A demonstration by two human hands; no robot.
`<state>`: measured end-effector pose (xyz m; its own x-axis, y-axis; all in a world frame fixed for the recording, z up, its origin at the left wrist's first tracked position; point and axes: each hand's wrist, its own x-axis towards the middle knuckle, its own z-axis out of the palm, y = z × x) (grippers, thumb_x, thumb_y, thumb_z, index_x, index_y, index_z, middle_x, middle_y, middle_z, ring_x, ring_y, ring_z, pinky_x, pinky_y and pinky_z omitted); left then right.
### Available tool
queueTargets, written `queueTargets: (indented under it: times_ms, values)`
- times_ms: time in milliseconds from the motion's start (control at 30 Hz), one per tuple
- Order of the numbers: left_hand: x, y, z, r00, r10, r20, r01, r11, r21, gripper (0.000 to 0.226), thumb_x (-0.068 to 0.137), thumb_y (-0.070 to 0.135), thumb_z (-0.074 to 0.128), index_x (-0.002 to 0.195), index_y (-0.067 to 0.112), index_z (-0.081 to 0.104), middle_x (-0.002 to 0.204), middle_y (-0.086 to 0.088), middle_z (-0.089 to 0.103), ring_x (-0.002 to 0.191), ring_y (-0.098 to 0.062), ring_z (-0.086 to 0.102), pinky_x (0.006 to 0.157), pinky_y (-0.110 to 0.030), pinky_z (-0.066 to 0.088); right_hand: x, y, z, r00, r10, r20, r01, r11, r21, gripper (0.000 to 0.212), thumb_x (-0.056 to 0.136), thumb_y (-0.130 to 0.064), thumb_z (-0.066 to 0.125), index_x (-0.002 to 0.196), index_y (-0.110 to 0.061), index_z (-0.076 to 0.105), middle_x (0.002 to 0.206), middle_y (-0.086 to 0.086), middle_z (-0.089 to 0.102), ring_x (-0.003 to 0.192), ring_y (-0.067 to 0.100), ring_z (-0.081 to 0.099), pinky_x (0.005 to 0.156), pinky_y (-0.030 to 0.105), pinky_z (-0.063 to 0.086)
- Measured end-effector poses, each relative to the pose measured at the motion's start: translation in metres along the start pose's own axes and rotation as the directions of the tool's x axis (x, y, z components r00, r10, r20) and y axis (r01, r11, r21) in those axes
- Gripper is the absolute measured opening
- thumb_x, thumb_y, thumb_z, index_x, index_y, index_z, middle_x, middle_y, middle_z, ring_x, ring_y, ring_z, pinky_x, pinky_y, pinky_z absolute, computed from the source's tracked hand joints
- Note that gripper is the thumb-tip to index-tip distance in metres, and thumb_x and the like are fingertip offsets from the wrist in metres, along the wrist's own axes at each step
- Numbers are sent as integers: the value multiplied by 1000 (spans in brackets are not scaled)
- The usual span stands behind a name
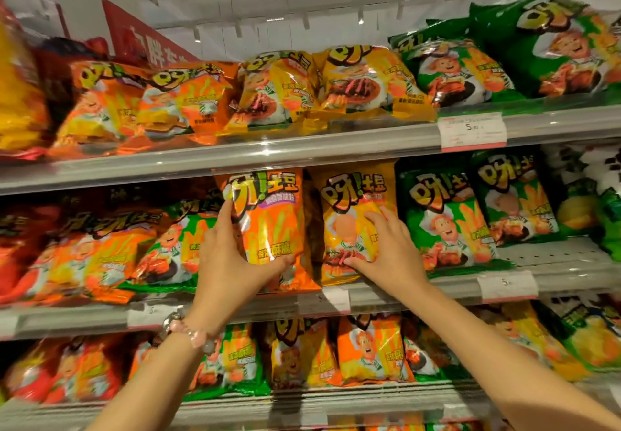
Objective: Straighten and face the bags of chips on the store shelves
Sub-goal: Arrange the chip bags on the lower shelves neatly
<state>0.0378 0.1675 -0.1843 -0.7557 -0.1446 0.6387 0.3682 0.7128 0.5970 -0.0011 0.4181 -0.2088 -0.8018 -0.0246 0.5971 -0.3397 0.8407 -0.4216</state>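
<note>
Head view: hands [232,256] on two chip bags [268,222].

The orange bag [268,225] and the yellow bag [356,225] on the middle shelf [571,279] are glossy plastic film with bright glare streaks and crinkled, creased surfaces. The green bags [447,222] beside them show the same shiny foil-like finish. The shelf deck looks like matt, light-painted metal with small perforations. Its front edge carries a clear, smooth plastic strip holding paper price tags [472,130]. The bracelet [188,331] consists of smooth, polished beads.
</note>
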Motion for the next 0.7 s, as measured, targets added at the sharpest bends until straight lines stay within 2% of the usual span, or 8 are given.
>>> queueTargets:
  times_ms: [100, 233, 300, 333, 400, 433, 600, 700]
  values:
    - [-3, 3, 3, 1000, 16, 16, -16, 1000, -15, 126, 50, 62, 83, 150, 31, 13, 140, -3, 39, 131, -23, 38, 103, -49, 41, 0, -1, 1, 1000, 14, 21, -13, 999, -37, 88, 75, -54, 71, 145, -28, 26, 158, 1, 11, 144, 24, 15, 110, 41, 31]
    - [-7, 11, 8, 999, 41, 32, -40, 999, -31, 125, 53, 56, 85, 151, 31, 12, 138, -3, 39, 129, -22, 38, 103, -46, 41, -3, -16, -4, 998, 21, -55, -28, 991, -133, 87, 78, -70, 52, 148, -28, 23, 160, 6, 2, 148, 25, -1, 117, 47, 8]
    - [-11, 13, 11, 998, 41, 45, -38, 997, -64, 126, 51, 58, 85, 151, 34, 11, 138, -2, 38, 129, -22, 39, 101, -47, 43, -12, -35, -8, 993, -11, -118, 14, 999, 30, 81, 81, -67, 48, 148, -29, 23, 160, 1, 6, 147, 21, 6, 116, 42, 13]
    - [-13, 15, 13, 998, 40, 48, -36, 996, -83, 127, 49, 61, 83, 150, 36, 10, 137, -1, 38, 128, -21, 39, 100, -48, 45, -16, -46, -11, 996, -1, -86, 20, 977, 214, 76, 84, -61, 53, 147, -30, 24, 159, -2, 13, 145, 19, 15, 112, 37, 21]
    - [-16, 17, 16, 998, 37, 43, -32, 993, -110, 126, 45, 68, 77, 148, 41, 9, 136, 1, 39, 127, -20, 41, 98, -47, 46, -21, -67, -14, 989, 27, 142, -109, 784, 611, 77, 86, -46, 61, 149, -32, 19, 153, -7, 26, 139, 15, 31, 100, 28, 34]
    - [-18, 18, 17, 999, 37, 39, -32, 993, -118, 124, 45, 68, 75, 147, 43, 8, 135, 1, 38, 127, -20, 42, 98, -47, 47, -22, -74, -13, 966, 15, 256, -197, 684, 703, 82, 84, -42, 64, 149, -34, 15, 150, -9, 30, 135, 15, 37, 95, 27, 38]
    - [-24, 18, 16, 999, 25, 22, -23, 995, -102, 122, 49, 65, 73, 148, 42, 4, 133, 3, 35, 128, -20, 38, 100, -48, 44, -21, -85, 3, 946, 40, 320, -286, 563, 775, 95, 76, -28, 77, 147, -41, 15, 128, -17, 38, 115, 3, 42, 92, 28, 43]
    - [-25, 17, 8, 997, 43, 63, -37, 996, -84, 128, 53, 57, 83, 150, 39, 2, 130, 7, 32, 130, -16, 34, 105, -42, 40, -23, -88, 10, 952, 53, 302, -284, 524, 803, 94, 76, -22, 77, 145, -43, 18, 127, -13, 44, 115, 9, 49, 94, 32, 49]
